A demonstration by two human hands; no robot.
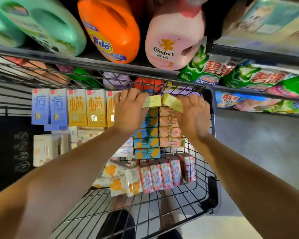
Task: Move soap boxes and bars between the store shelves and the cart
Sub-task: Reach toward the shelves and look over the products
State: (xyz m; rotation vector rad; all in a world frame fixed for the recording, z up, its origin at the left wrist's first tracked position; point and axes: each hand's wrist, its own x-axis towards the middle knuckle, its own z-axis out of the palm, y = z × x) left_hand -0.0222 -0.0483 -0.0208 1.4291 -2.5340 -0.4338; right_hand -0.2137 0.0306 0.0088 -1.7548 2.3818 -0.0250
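— While both arms are stretched forward over the cart [199, 192], what is held in the hands?
— A pale yellow soap box [152, 101] is gripped by the left hand [128, 110], with the fingers curled over its near end. A second yellow soap box [172, 102], tilted, is gripped by the right hand [193, 116]. The two boxes are held side by side, nearly touching, up at the far rim of the cart.

— And what is seen just under the hands?
— Two stacks of flat soap boxes are seen: a blue stack with orange fruit [146, 143] on the left and a pink flowered stack [171, 131] on the right, set against each other. Nearer the body, a row of pink soap packs [164, 173] is stood upright on the wire floor of the cart, and white packs printed with orange fruit [123, 180] are lain beside them.

— What is placed further out?
— To the left, tall blue boxes [48, 106] and tall yellow boxes [86, 107] are lined up upright. On the shelf [93, 62] above, a green jug [41, 23], an orange Tide jug [109, 30] and a pink Comfort jug [173, 42] are stood. Green detergent bags [248, 73] are laid on the shelves to the right.
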